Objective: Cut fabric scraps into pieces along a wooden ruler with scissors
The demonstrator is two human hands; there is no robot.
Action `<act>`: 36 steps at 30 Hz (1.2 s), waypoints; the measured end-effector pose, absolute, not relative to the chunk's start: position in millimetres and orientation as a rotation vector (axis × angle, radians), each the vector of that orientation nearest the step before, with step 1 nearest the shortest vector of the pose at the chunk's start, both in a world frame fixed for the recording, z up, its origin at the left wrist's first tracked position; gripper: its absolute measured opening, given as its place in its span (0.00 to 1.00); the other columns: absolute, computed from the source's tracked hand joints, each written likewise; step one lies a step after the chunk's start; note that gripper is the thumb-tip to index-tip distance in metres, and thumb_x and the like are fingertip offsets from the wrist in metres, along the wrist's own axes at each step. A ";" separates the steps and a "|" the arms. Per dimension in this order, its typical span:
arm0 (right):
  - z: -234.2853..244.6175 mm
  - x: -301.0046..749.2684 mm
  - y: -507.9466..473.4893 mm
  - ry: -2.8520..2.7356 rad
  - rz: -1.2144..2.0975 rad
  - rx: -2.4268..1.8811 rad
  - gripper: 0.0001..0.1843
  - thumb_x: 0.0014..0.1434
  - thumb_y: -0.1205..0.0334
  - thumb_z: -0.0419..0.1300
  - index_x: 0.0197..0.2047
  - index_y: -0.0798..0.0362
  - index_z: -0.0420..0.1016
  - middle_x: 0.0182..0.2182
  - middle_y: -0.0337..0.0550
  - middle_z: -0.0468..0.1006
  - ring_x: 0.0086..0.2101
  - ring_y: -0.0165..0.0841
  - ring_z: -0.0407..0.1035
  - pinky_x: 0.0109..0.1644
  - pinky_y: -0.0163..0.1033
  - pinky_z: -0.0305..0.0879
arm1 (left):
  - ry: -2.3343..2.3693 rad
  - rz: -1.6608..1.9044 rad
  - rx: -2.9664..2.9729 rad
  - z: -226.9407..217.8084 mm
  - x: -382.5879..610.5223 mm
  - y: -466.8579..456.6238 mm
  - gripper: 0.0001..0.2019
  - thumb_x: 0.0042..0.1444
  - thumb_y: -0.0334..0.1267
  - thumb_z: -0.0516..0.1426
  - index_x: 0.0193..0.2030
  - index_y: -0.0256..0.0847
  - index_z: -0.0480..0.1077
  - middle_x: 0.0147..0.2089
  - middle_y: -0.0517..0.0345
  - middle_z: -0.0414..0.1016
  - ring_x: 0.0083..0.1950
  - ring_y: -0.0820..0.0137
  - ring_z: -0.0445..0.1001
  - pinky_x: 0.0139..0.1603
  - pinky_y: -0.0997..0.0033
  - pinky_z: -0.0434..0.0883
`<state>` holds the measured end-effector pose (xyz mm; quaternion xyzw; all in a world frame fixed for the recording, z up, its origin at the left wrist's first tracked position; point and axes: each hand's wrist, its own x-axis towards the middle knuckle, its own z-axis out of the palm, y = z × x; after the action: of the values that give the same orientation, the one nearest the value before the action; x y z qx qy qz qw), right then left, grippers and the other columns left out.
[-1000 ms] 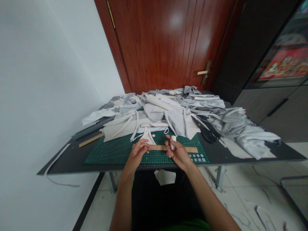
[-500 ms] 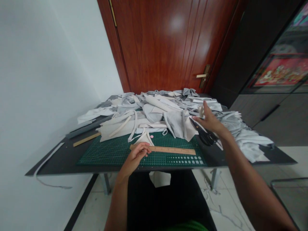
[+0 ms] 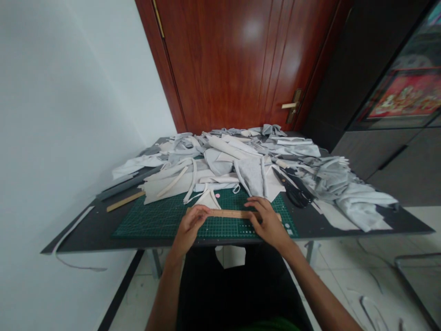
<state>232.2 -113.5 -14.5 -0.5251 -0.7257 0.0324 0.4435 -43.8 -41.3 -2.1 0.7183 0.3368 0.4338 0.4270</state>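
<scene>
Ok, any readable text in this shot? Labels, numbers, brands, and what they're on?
Nothing can be read.
Wooden ruler: tick marks show, numerals too small to read.
Green cutting mat: grid lines show, any markings too small to read.
Red picture behind the cabinet glass: too blurred to read.

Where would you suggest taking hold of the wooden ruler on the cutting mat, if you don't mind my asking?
I would pinch the wooden ruler across its two long edges near one end, coming from above on the near side. It is long, narrow and lies flat on the green cutting mat. The left hand and right hand rest near its ends.
</scene>
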 end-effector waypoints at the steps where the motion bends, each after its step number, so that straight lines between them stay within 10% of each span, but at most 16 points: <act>1: -13.6 233.6 -111.8 -1.813 0.100 -1.291 0.13 0.68 0.67 0.55 0.53 0.49 0.74 0.55 0.51 0.75 0.58 0.44 0.68 0.64 0.55 0.67 | 0.885 1.115 1.844 -2.9 -45.7 -39.0 0.08 0.66 0.40 0.55 0.46 0.42 0.74 0.45 0.54 0.78 0.49 0.63 0.77 0.54 0.63 0.72; 10: -24.7 237.6 -111.0 -1.981 0.145 -1.345 0.11 0.69 0.67 0.54 0.51 0.51 0.75 0.50 0.50 0.78 0.52 0.45 0.70 0.58 0.55 0.67 | 1.271 1.153 2.369 -11.1 -63.3 -16.6 0.20 0.52 0.22 0.49 0.47 0.41 0.73 0.48 0.51 0.77 0.54 0.59 0.72 0.60 0.54 0.69; 36: -37.1 237.3 -120.6 -1.547 -0.197 -1.651 0.12 0.75 0.54 0.50 0.47 0.49 0.71 0.41 0.47 0.79 0.42 0.45 0.71 0.46 0.47 0.59 | 1.410 1.232 2.095 -29.6 -69.5 -11.2 0.29 0.61 0.29 0.52 0.70 0.40 0.55 0.56 0.47 0.76 0.61 0.60 0.73 0.67 0.49 0.65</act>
<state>237.3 -120.6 -37.1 -0.6591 -0.6177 -0.0788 0.4217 -69.5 -11.2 -29.6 0.7353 0.4949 0.4325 0.1653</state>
